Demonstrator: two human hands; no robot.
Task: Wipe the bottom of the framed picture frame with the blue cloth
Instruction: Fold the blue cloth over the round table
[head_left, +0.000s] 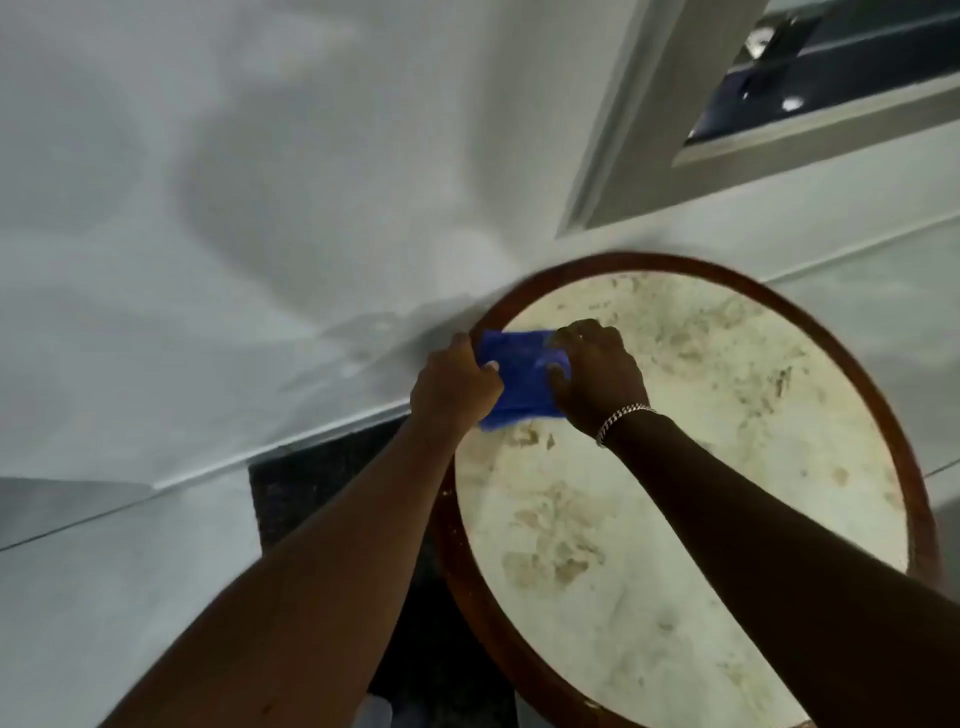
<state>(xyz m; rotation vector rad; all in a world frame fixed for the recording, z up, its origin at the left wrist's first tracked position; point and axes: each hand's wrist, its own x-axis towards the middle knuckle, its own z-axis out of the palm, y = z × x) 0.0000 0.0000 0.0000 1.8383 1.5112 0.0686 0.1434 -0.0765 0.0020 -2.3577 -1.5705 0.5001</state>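
A blue cloth (519, 379) lies on the far left part of a round table top, pale and mottled, with a brown wooden rim (878, 374). Both hands grip it: my left hand (454, 387) pinches its left edge and my right hand (597, 379), with a silver bracelet at the wrist, presses on its right side. A framed picture (691, 119) with a wide pale grey frame and dark glass hangs on the wall at the upper right, well above both hands. Only its lower left corner is in view.
The white wall (234, 208) fills the left and top of the view. A pale baseboard (322, 441) runs along it, and a dark mat (311, 483) lies on the floor left of the table. The picture is motion-blurred.
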